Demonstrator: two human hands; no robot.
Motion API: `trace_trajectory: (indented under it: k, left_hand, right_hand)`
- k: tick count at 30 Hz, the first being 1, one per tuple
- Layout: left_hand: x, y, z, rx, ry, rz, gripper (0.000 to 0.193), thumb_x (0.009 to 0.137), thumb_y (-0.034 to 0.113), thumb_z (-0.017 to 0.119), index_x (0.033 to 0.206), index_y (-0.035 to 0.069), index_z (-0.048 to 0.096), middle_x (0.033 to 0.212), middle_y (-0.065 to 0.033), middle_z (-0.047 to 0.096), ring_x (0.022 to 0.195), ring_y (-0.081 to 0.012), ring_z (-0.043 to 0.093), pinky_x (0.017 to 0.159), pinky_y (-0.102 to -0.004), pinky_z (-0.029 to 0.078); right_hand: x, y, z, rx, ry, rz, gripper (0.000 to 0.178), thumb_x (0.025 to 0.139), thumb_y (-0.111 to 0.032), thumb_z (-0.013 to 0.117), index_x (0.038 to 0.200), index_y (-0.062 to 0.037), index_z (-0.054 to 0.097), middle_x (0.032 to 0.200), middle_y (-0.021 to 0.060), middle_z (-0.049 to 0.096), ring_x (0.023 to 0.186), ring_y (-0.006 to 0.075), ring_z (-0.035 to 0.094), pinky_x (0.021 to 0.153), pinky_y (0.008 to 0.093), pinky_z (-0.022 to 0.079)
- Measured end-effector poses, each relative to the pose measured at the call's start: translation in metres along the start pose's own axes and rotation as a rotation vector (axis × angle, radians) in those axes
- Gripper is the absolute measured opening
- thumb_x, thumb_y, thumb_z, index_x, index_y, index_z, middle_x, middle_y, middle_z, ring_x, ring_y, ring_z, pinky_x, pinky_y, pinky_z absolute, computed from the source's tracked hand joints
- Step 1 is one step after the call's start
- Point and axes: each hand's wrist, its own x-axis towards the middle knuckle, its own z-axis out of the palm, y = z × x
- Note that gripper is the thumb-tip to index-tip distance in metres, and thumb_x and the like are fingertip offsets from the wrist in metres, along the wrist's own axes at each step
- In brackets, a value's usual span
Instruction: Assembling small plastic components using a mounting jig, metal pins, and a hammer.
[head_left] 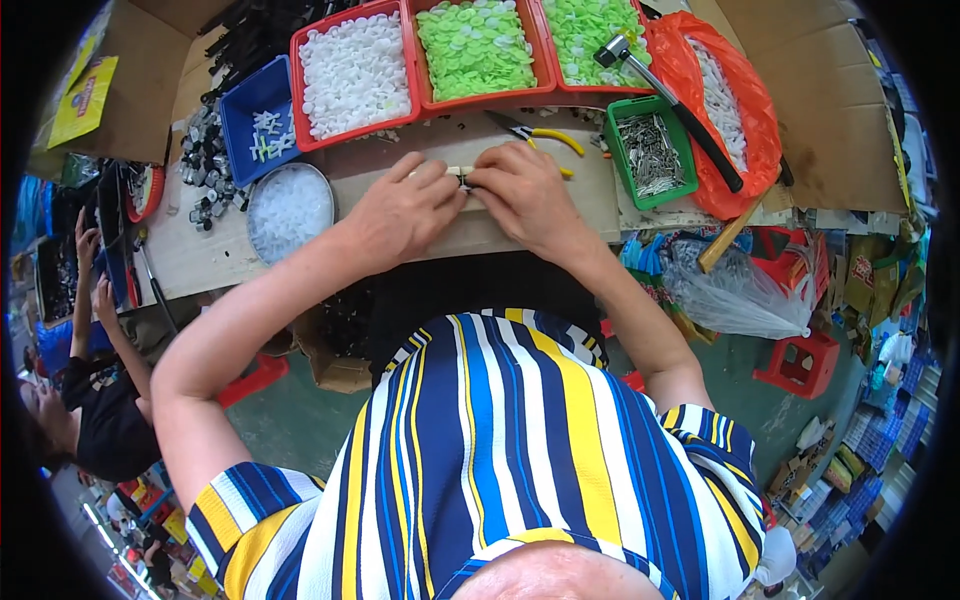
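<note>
1. Table (480,232): a pale work surface; clock directions here are taken from the hands.
2. Red plastic bag (763,115), between 2 and 3 o'clock: open, with white pieces inside.
3. Three red trays in a row: the first (413,72), at 11, is heaped with white plastic pieces; the middle one (545,62), at 12, holds bright green pieces; the last (601,87), at 1, also holds green ones.
4. Blue tray (236,115), at 10: a few white and pale green pieces lie in it (far sparser than its neighbours).
5. Green basket (648,197), near 3: filled with slim silvery metal pieces.
6. Round dish (326,180), at 9: full of translucent white pieces.
7. Left hand (410,210) and right hand (530,195): fingers drawn in narrow, their tips meeting around one small piece.
8. Small piece (462,171), between the fingertips above the table: cream strip, darker part just below, mostly covered. The strip's visible long axis runs roughly 9 to 3; which end is its front, I cannot tell.
</note>
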Motion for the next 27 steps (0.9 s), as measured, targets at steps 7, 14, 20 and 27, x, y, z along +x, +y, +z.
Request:
trace_trajectory:
  k: [7,14,20,27]
  left_hand:
    - [0.017,-0.01,-0.007,-0.297,0.185,-0.148,0.022,0.078,0.011,0.075,0.097,0.002,0.069,0.091,-0.0115,0.062,0.094,-0.0307,0.06,0.083,-0.0418,0.049]
    - [0.121,-0.049,0.006,-0.266,0.383,-0.124,0.01,0.08,0.009,0.07,0.088,0.002,0.071,0.084,-0.0119,0.062,0.086,-0.0307,0.059,0.075,-0.0421,0.05]
    - [0.197,-0.089,0.044,-0.096,0.384,-0.178,0.013,0.078,0.014,0.071,0.086,0.004,0.074,0.087,-0.0118,0.066,0.092,-0.032,0.061,0.08,-0.0427,0.051]
    - [0.212,-0.1,0.055,-0.094,0.298,-0.181,0.013,0.077,0.015,0.072,0.083,0.004,0.074,0.083,-0.0098,0.068,0.092,-0.0298,0.061,0.08,-0.042,0.051]
  right_hand:
    - [-0.023,0.037,-0.095,-0.219,0.309,0.313,0.017,0.083,-0.005,0.068,0.1,-0.0017,0.068,0.1,0.0143,0.064,0.088,0.0322,0.064,0.076,0.0411,0.051]
    - [-0.045,0.076,-0.108,-0.486,0.119,0.466,0.009,0.083,-0.009,0.068,0.09,-0.003,0.068,0.09,0.0127,0.061,0.089,0.033,0.061,0.073,0.0448,0.049]
    - [-0.041,0.081,-0.107,-0.43,0.146,0.455,0.008,0.083,-0.01,0.068,0.088,-0.0035,0.068,0.089,0.0121,0.062,0.088,0.0326,0.062,0.073,0.0454,0.049]
    - [-0.04,0.087,-0.103,-0.416,0.188,0.492,0.009,0.083,-0.011,0.069,0.088,-0.0036,0.068,0.089,0.0115,0.062,0.087,0.0325,0.063,0.073,0.0446,0.049]
